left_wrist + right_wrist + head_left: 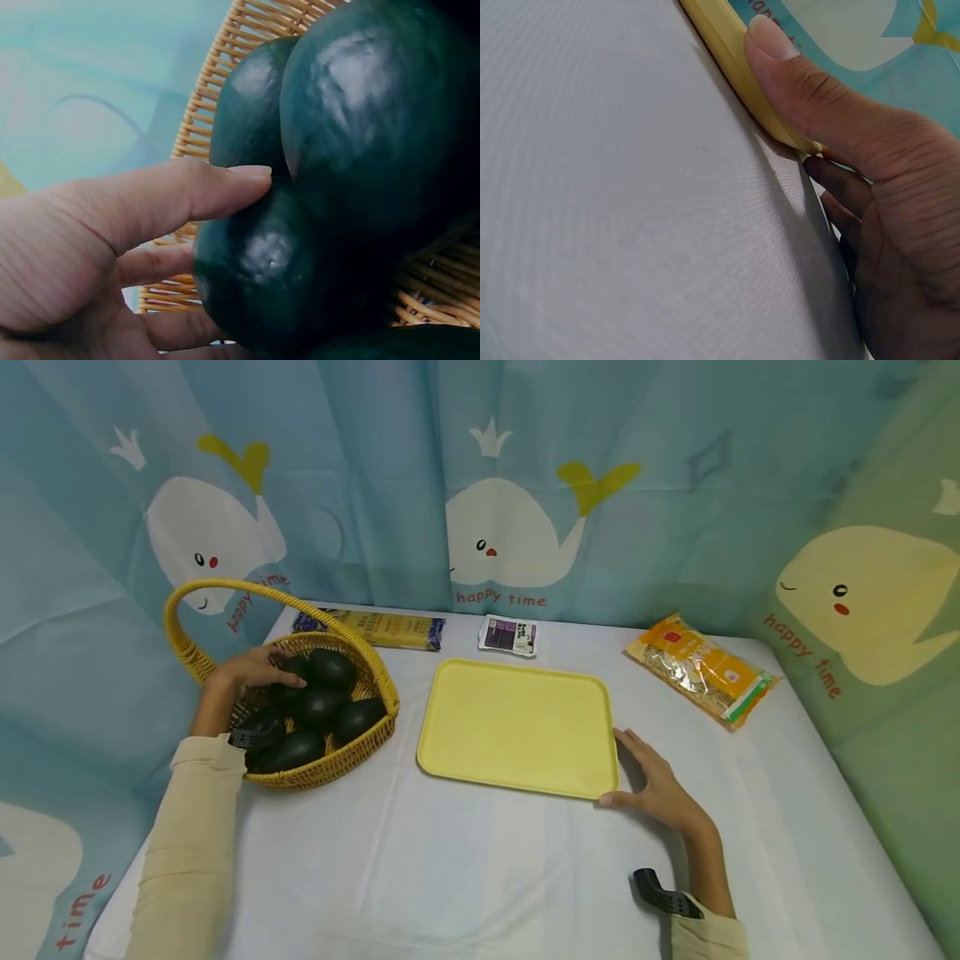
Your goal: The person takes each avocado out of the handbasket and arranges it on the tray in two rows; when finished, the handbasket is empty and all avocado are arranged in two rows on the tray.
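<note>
On the left, a yellow wicker basket [318, 772] with a tall handle holds several dark green avocados [318, 706]. My left hand [255, 670] reaches inside it. In the left wrist view, the thumb lies over one avocado [259, 274] and the fingers curl along its side, gripping it while it sits among the others. A yellow rectangular tray [517, 727] lies flat in the middle of the table, its surface bare. My right hand [656, 789] touches its near right corner, thumb at the front edge and fingers along the right side, spread and loosely bent.
Along the back lie a yellow and blue packet [382, 628] behind the basket and a small purple and white packet [508, 635]. An orange bag [701, 668] lies at the back right. A whale-printed curtain [375, 485] surrounds the white table [450, 877].
</note>
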`<state>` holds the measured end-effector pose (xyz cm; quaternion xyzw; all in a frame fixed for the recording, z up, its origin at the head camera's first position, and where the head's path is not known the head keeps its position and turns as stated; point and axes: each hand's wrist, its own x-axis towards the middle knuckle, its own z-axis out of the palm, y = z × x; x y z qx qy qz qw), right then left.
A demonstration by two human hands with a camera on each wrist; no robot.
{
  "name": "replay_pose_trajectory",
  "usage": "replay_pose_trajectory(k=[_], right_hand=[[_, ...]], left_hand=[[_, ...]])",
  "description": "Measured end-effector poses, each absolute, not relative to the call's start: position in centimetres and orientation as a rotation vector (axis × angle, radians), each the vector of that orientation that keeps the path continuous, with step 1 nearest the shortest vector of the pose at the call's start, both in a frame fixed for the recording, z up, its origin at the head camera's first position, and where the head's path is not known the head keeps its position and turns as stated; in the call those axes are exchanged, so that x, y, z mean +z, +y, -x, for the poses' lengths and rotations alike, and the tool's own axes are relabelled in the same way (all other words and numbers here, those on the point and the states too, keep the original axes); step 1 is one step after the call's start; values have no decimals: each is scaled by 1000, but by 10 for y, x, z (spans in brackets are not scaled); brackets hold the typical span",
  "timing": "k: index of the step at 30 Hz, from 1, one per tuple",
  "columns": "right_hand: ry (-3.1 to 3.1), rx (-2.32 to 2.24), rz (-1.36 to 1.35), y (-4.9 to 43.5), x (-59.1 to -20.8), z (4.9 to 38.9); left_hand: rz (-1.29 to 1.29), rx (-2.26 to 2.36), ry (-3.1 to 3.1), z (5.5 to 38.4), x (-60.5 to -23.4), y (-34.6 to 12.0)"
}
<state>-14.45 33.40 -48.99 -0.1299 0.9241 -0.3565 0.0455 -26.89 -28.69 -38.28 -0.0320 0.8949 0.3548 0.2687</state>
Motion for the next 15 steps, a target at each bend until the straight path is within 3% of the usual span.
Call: replay_pose_trajectory(k=[15], right_hand=[[2824,-1057,351,333,-489,143]], left_hand=[[-8,1027,2526,259,-370,-281]])
